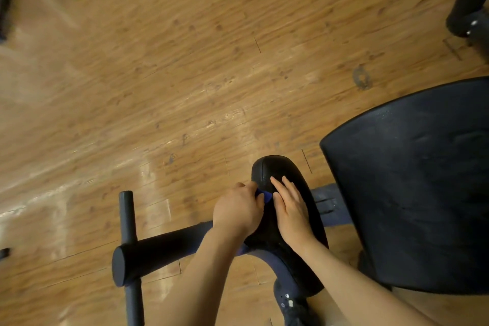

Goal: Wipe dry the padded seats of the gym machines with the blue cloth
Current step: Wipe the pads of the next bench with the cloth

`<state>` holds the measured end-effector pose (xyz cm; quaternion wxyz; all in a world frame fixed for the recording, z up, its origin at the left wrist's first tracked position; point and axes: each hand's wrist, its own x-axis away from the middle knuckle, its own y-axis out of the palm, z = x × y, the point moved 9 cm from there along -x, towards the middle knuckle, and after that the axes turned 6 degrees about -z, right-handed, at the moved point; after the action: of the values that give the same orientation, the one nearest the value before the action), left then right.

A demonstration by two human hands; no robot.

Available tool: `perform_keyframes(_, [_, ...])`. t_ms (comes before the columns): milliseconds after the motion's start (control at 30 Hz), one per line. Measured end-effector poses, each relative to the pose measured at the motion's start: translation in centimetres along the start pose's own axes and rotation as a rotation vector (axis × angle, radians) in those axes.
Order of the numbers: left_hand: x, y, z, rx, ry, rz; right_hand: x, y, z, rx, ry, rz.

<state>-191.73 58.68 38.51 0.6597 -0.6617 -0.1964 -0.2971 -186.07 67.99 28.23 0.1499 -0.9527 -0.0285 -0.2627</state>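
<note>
Two hands on narrow black pad (280,167), left hand (236,210) gripping blue cloth (266,196)

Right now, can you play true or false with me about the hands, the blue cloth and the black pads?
1. The left hand grips the blue cloth. True.
2. The right hand is a tight fist. False: its fingers lie straight on the narrow black pad.
3. The floor looks like wood. True.
4. The big black seat has both hands on it. False: both hands are at the narrow pad.
</note>
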Motion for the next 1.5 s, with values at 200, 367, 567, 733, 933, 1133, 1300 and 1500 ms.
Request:
perform_keyframes(200, [0.7, -0.1, -0.2, 0.053, 0.068, -0.049, 0.1, 0.0, 0.2, 0.005, -0.013, -0.001])
perform_keyframes(367, [5.7, -0.8, -1.7, 0.178, 0.169, 0.194, 0.5, -0.3, -0.2, 0.027, -0.023, 0.005])
perform_keyframes(567, [9.7, 1.2, -1.9, 0.115, 0.183, 0.450, 0.5, -0.2, -0.1, 0.021, -0.015, 0.016])
perform_keyframes(733, [5.9, -0.6, -1.5, 0.107, 0.063, 0.390, 0.3, -0.5, 0.0, 0.001, -0.006, 0.007])
perform_keyframes(933, [4.4, -0.7, -1.8, 0.149, -0.021, 0.328, 0.5, -0.6, 0.0, -0.021, -0.006, 0.014])
perform_keyframes(1133, [9.5, 1.3, -1.3, 0.057, 0.164, 0.504, 1.0, -0.9, 0.7, -0.001, 0.008, 0.050])
perform_keyframes(1300, [8.9, 1.7, -0.7, -0.130, 0.188, 0.440, 1.6, -1.2, 2.4, 0.038, 0.031, 0.055])
perform_keyframes(1500, [6.9, 0.7, 0.6, -0.270, 0.223, 0.369, 1.6, -0.9, 2.7, 0.041, 0.039, 0.068])
